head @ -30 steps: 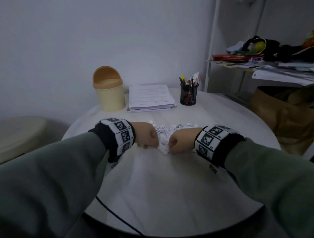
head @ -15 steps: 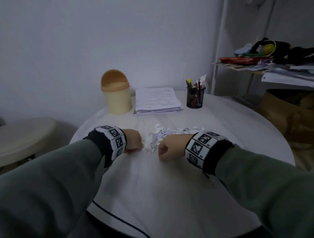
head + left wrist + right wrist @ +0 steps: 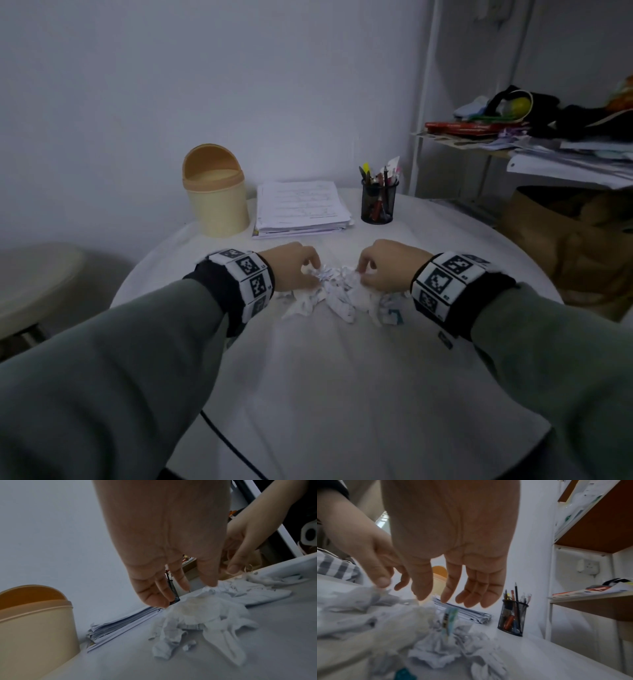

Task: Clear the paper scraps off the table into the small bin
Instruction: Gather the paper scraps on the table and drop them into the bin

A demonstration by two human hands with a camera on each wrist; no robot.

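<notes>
A heap of crumpled white paper scraps (image 3: 337, 294) lies mid-table, between my two hands. My left hand (image 3: 296, 265) hovers over its left edge, fingers hanging loosely down, and its thumb touches the scraps (image 3: 197, 612). My right hand (image 3: 383, 263) is over the right edge with relaxed fingers just above the scraps (image 3: 436, 649). Neither hand grips any paper. The small bin (image 3: 215, 192), cream with an orange domed lid, stands upright at the back left of the white round table (image 3: 325, 394), apart from both hands.
A stack of printed sheets (image 3: 301, 209) lies right of the bin, then a black mesh pen holder (image 3: 379, 202). A cluttered shelf (image 3: 548, 144) and a brown bag (image 3: 565, 240) stand off to the right. A pale stool (image 3: 34, 281) is at left.
Both hands were curled fists on the near side of the pile. They have moved forward over it and their fingers have uncurled.
</notes>
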